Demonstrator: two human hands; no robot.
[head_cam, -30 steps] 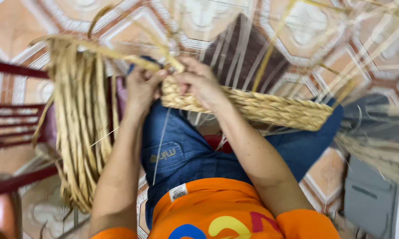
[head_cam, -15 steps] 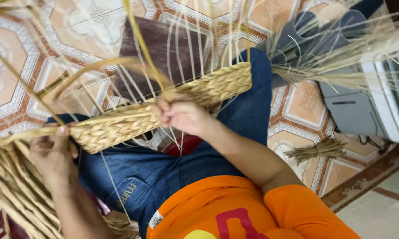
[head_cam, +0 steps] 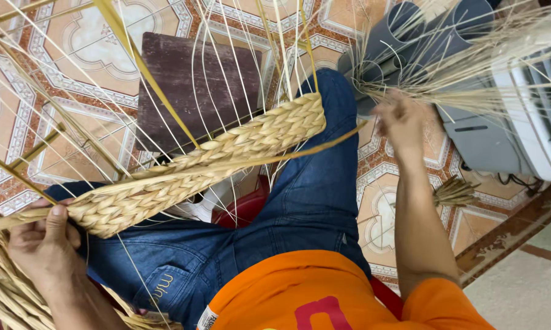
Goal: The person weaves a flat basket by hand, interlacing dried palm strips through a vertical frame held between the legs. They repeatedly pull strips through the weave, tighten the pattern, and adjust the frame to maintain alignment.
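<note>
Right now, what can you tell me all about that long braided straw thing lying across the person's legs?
The braided straw band is a long, flat strip woven of pale tan dried stalks in a plaited pattern. It lies slanted across the blue jeans, its far end higher near the knee. Thin loose stalks stick up from its top edge. The left hand holds its near end, thumb on top. One long yellow strand runs from it toward the raised right hand; whether that hand grips it is unclear.

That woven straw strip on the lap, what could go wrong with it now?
Only the left hand grips the woven strip, at one end, so it might slide off the knees. The right hand reaches into the loose straw bundle and could snag the thin upright strands.
</note>
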